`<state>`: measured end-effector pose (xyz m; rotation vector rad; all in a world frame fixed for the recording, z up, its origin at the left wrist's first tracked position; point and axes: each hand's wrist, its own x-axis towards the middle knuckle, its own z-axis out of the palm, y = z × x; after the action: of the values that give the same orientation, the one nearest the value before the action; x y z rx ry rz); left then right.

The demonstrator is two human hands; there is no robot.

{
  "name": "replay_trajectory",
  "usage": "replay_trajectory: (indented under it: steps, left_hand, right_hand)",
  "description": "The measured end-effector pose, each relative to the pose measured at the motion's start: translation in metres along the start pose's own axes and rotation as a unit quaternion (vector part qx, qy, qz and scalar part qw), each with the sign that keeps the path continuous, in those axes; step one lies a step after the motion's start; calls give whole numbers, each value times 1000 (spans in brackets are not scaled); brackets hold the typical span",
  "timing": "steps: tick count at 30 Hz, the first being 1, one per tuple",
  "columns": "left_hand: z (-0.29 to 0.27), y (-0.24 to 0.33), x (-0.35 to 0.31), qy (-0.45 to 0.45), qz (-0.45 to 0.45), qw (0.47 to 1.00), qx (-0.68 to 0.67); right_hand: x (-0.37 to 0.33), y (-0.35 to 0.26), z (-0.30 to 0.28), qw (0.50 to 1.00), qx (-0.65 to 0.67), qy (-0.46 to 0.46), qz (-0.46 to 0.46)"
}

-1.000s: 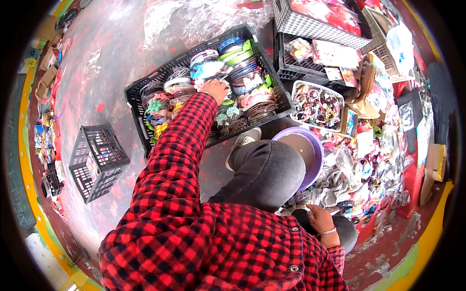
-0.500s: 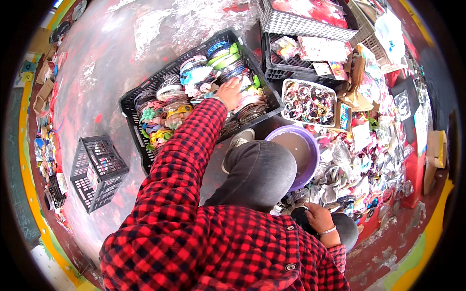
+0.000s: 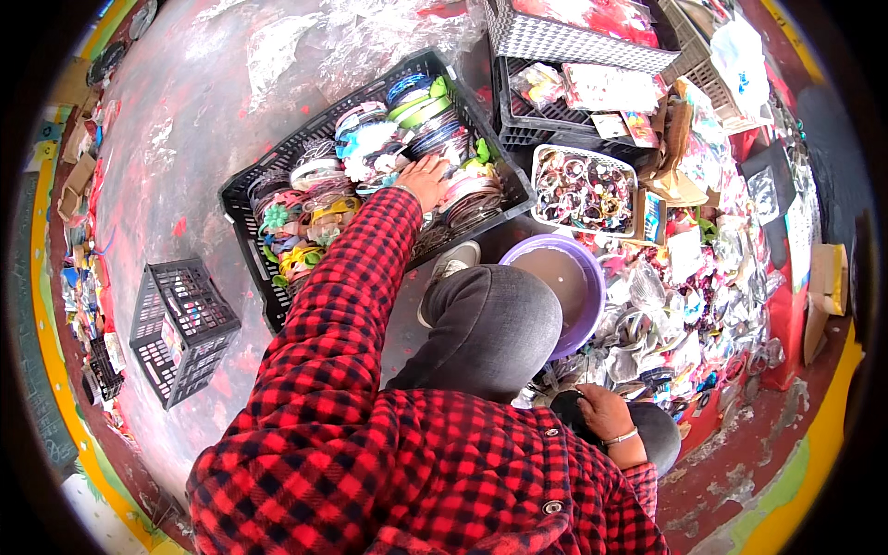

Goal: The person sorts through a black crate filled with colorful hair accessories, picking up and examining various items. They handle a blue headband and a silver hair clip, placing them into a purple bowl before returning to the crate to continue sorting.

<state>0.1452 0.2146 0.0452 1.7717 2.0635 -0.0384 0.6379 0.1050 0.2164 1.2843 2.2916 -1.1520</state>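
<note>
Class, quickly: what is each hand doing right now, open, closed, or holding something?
Left hand: reaching into the black crate of hair accessories; grip cannot be told.
Right hand: resting by the knee; whether it holds anything cannot be told.

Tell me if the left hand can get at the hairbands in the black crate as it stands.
Probably yes: the left hand already lies on the hairbands inside the open black crate, with nothing over them.

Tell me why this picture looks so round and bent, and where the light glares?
Head view: fisheye lens, so a black ring frames it and straight edges like the grey basket bow near the rim. Daylight is even, shadows soft; glare whitens the clear plastic sheeting at the top. The left hand in the black crate looks sharp; small items near the edge smear together.
</note>
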Motion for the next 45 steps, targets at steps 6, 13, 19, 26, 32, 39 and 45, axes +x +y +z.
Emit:
replay_trajectory:
  steps: [6, 13, 19, 26, 32, 39, 45]
  left_hand:
    - [26, -6, 5, 114, -109, 970, -186]
    - [61, 0, 19, 133, -124, 963, -199]
    - [75, -3, 29, 67, -96, 984, -135]
    - [130, -61, 39, 95, -37, 992, -76]
    - [45, 10, 8, 177, -5, 964, -199]
    - [-8, 24, -44, 302, 32, 924, -232]
    - [-96, 76, -109, 355, 66, 891, -277]
  right_hand:
    - [2, -7, -5, 1000, -8, -11, 16]
    - [2, 2, 1, 1000, -13, 15, 5]
    - [2, -1, 2, 1000, -16, 7, 8]
    - [-2, -4, -7, 999, -26, -4, 23]
    - [-53, 3, 3, 994, -8, 97, 45]
    - [-89, 34, 27, 990, -49, 110, 71]
    - [-101, 34, 31, 984, -44, 170, 11]
